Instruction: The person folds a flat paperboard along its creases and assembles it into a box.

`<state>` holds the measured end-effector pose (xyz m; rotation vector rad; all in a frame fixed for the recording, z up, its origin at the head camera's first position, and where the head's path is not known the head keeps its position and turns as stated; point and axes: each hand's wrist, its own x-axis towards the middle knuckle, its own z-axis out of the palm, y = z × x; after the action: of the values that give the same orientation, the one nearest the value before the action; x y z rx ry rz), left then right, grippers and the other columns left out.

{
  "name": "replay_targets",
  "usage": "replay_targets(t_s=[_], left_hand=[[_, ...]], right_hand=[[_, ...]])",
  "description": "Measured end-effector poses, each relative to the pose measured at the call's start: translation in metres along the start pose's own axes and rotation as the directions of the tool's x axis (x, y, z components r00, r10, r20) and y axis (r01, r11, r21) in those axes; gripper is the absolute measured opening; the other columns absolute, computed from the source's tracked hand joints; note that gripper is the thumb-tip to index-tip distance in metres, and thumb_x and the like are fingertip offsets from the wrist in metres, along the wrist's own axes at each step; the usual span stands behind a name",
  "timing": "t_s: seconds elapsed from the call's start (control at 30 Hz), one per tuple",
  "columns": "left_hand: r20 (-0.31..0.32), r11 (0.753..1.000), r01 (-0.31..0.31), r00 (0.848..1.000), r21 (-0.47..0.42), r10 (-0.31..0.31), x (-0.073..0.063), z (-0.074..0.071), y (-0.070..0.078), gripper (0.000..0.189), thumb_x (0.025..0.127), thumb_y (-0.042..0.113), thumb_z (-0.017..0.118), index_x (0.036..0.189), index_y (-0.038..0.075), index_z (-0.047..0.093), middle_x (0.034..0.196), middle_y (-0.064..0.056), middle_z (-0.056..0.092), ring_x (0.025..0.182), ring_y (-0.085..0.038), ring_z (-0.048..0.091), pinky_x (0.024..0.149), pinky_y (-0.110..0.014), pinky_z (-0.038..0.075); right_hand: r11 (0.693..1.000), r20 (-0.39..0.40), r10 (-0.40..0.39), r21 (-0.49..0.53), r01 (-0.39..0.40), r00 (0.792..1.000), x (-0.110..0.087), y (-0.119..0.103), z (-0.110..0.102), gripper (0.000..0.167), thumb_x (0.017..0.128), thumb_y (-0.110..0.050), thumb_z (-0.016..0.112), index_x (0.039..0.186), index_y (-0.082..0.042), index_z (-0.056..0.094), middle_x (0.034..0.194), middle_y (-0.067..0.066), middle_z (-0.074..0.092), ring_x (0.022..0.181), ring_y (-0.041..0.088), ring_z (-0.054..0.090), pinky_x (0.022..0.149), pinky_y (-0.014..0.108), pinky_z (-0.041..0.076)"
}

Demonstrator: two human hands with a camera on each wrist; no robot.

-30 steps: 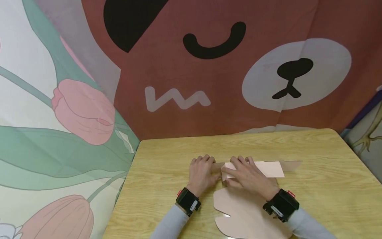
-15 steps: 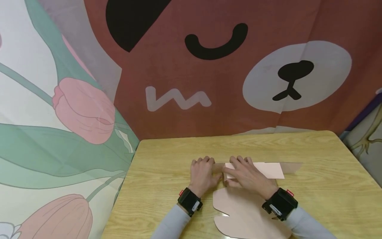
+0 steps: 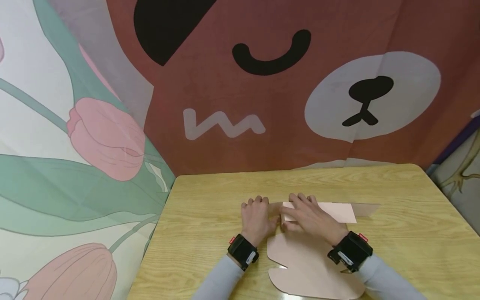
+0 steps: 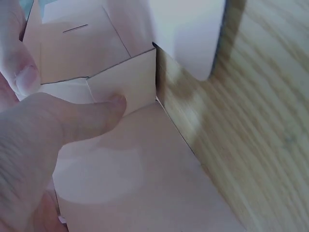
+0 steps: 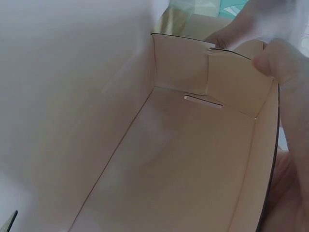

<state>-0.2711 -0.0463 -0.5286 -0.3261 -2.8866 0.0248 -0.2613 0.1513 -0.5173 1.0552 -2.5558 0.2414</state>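
Observation:
A partly folded, pale pink cardboard box point(image 3: 339, 211) lies under both hands on the table. In the left wrist view, my left hand point(image 3: 256, 220) holds the box's end, its thumb point(image 4: 108, 112) pressed on the creased end flap point(image 4: 137, 79). My right hand point(image 3: 309, 216) grips the box beside that end. The right wrist view shows its thumb point(image 5: 277, 60) at the corner of the walls, with fingers outside the side wall point(image 5: 263, 159). A slot point(image 5: 203, 101) runs through the panel near the end flaps. Most fingertips of the left hand are hidden.
Closer to the body, a wide cardboard panel point(image 3: 311, 266) with rounded edges and a notch lies on the wooden table point(image 3: 210, 187). Behind the table hangs a printed bear cloth point(image 3: 210, 96); a tulip-patterned cloth point(image 3: 106, 139) hangs to the left.
Both hands stay at the box end. My left wrist has shifted slightly to the right, and the box has hardly moved.

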Motion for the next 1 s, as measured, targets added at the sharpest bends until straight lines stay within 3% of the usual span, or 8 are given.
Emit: replay_targets(t_s=[0.1, 0.2, 0.33, 0.47, 0.6, 0.73, 1.0], left_hand=[[0.006, 1.000, 0.012, 1.000, 0.016, -0.012, 0.000, -0.001, 0.003, 0.062, 0.071, 0.068, 0.074, 0.105, 0.017, 0.069, 0.098, -0.001, 0.070, 0.083, -0.024, 0.066, 0.074, -0.044, 0.053], [0.010, 1.000, 0.014, 1.000, 0.011, -0.014, -0.001, -0.002, 0.007, 0.052, 0.075, 0.064, 0.073, 0.098, 0.018, 0.069, 0.086, -0.001, 0.068, 0.071, -0.021, 0.064, 0.059, -0.037, 0.051], [0.012, 1.000, 0.022, 1.000, -0.006, -0.022, -0.001, -0.002, 0.012, 0.040, 0.084, 0.058, 0.068, 0.084, 0.018, 0.066, 0.069, 0.001, 0.060, 0.054, -0.016, 0.055, 0.041, -0.031, 0.038], [0.026, 0.998, 0.054, 0.998, -0.022, -0.054, -0.001, -0.005, 0.014, 0.041, 0.088, 0.057, 0.064, 0.077, 0.018, 0.063, 0.063, 0.001, 0.054, 0.048, -0.015, 0.049, 0.038, -0.031, 0.032], [0.060, 0.996, 0.070, 0.996, -0.053, -0.067, -0.001, -0.010, 0.016, 0.038, 0.084, 0.053, 0.071, 0.075, 0.017, 0.062, 0.060, 0.002, 0.054, 0.047, -0.014, 0.048, 0.038, -0.031, 0.032], [0.086, 0.996, 0.068, 0.994, -0.060, -0.063, -0.001, -0.013, 0.017, 0.036, 0.077, 0.048, 0.080, 0.075, 0.017, 0.062, 0.060, 0.002, 0.053, 0.047, -0.012, 0.047, 0.037, -0.030, 0.032], [0.120, 0.990, 0.065, 0.992, -0.126, -0.049, 0.001, -0.018, 0.021, 0.029, 0.079, 0.038, 0.080, 0.075, 0.015, 0.061, 0.061, 0.000, 0.055, 0.050, -0.015, 0.053, 0.038, -0.031, 0.037]], right_hand=[[1.000, 0.004, 0.002, 0.010, -0.002, 1.000, 0.001, 0.000, -0.001, 0.032, 0.086, -0.049, 0.070, 0.112, -0.031, 0.066, 0.098, 0.001, 0.045, 0.082, 0.016, 0.037, 0.070, 0.032, 0.023], [1.000, -0.001, 0.002, 0.017, -0.002, 1.000, 0.001, 0.001, 0.000, 0.030, 0.088, -0.046, 0.070, 0.113, -0.031, 0.067, 0.098, 0.001, 0.045, 0.082, 0.016, 0.037, 0.070, 0.032, 0.022], [0.999, -0.002, 0.009, 0.034, -0.008, 1.000, 0.004, 0.003, -0.001, 0.030, 0.088, -0.043, 0.071, 0.116, -0.032, 0.066, 0.097, -0.001, 0.044, 0.082, 0.015, 0.036, 0.070, 0.032, 0.021], [0.999, 0.002, 0.012, 0.047, -0.012, 1.000, 0.006, 0.003, -0.002, 0.031, 0.087, -0.043, 0.073, 0.116, -0.032, 0.067, 0.097, -0.001, 0.044, 0.082, 0.016, 0.036, 0.069, 0.032, 0.021], [0.998, 0.008, 0.021, 0.052, -0.021, 1.000, 0.006, 0.002, -0.002, 0.031, 0.087, -0.042, 0.073, 0.115, -0.031, 0.067, 0.096, -0.002, 0.044, 0.081, 0.016, 0.036, 0.069, 0.031, 0.021], [0.997, 0.015, 0.033, 0.072, -0.034, 0.999, 0.006, 0.002, -0.003, 0.034, 0.088, -0.043, 0.072, 0.119, -0.030, 0.065, 0.096, -0.003, 0.045, 0.081, 0.015, 0.037, 0.070, 0.031, 0.021], [0.993, 0.038, 0.059, 0.095, -0.062, 0.998, 0.005, 0.002, -0.003, 0.037, 0.088, -0.043, 0.072, 0.120, -0.029, 0.061, 0.097, -0.005, 0.046, 0.082, 0.014, 0.038, 0.071, 0.031, 0.021]])
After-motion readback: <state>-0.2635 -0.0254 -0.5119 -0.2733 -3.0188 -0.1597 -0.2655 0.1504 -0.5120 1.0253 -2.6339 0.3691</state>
